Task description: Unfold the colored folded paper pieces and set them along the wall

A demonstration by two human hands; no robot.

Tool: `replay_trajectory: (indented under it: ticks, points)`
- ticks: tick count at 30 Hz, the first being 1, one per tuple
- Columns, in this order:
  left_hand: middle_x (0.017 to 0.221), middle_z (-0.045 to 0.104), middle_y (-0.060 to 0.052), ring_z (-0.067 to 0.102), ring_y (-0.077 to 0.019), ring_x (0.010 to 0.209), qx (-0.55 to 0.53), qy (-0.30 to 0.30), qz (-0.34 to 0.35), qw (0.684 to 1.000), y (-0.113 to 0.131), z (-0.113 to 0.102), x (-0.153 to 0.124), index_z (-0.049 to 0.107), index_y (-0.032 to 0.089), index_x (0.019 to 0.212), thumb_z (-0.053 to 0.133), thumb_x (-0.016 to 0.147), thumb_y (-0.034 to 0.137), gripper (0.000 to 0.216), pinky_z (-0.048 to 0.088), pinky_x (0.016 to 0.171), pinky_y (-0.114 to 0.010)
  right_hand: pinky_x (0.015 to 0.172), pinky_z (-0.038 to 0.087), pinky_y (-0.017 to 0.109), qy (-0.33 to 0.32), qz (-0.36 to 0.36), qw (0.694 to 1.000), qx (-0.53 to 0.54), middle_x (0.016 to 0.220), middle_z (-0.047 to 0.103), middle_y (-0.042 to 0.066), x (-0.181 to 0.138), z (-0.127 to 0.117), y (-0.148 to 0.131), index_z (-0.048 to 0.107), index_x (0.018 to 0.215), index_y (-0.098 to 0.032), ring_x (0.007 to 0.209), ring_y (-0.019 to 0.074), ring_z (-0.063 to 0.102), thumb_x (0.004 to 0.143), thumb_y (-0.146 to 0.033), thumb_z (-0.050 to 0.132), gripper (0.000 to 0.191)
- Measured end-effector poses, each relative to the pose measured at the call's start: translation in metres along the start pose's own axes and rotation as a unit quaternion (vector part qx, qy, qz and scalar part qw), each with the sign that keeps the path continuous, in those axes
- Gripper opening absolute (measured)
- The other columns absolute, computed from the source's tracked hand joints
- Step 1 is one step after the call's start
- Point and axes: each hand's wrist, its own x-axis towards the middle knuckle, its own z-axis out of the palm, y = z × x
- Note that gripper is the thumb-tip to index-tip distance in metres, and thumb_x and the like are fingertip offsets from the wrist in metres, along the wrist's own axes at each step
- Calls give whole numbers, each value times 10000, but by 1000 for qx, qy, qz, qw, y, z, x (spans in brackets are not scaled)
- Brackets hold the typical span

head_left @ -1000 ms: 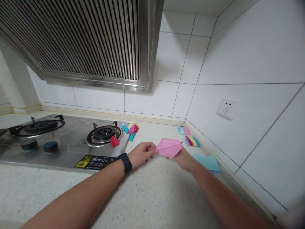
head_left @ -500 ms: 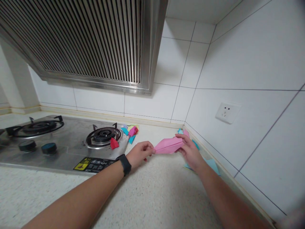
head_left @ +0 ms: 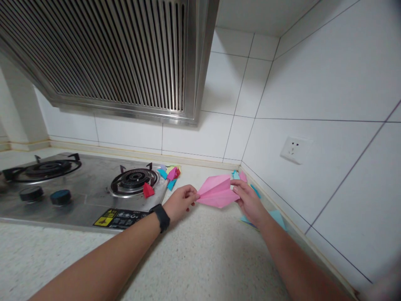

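A pink sheet of folded paper is stretched between my hands above the counter, its creased panels opened outward. My left hand, with a black watch on the wrist, pinches its pointed left end. At the right end, the fingers of my right hand grip the edge. Behind my left hand lies a cluster of small folded papers, with a pink one and a blue one among them. A red folded paper rests by the right burner. Partly hidden under my right forearm are light blue paper sheets.
A steel gas stove with two burners and knobs stands on the left. Above it hangs a slatted range hood. More small papers lie along the right wall, below a socket. The speckled counter runs in front.
The pink paper has spread from a narrow folded shape into a wider one with its upper flap raised. Both hands keep hold of its ends. The view has shifted slightly.
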Motion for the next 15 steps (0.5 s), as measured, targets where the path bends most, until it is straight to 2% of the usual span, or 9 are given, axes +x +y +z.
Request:
replay_trajectory:
  ticks: [4,8,11,15]
  points:
    - [629,502,33,513,-103,543,6,12,2,1000,1,-1,0,533,171,831,614,782,481,324,381,402,-159,661,471,252,-21,-8,1000,2,1007,618,42,-1,0,-1,605,1008,-223,793,155,578,764,-357,655,282]
    - [682,511,14,486,-107,583,46,46,49,997,7,-4,0,551,161,825,604,801,467,311,385,433,-174,574,453,265,-50,9,998,-30,891,640,29,1,-4,3,601,1019,-219,666,149,564,773,-374,647,294]
    - [710,526,-5,496,-125,663,83,68,94,990,12,-6,-1,573,152,806,608,809,448,298,392,485,-186,620,452,281,-52,20,997,-58,784,655,10,2,-7,7,610,1018,-213,647,156,571,762,-369,663,305]
    - [746,541,-15,492,-127,691,81,70,120,987,17,-5,-4,584,157,849,610,816,442,288,385,503,-183,699,440,275,-41,-2,997,-66,816,668,12,5,-10,11,636,951,-200,742,168,595,733,-330,694,260]
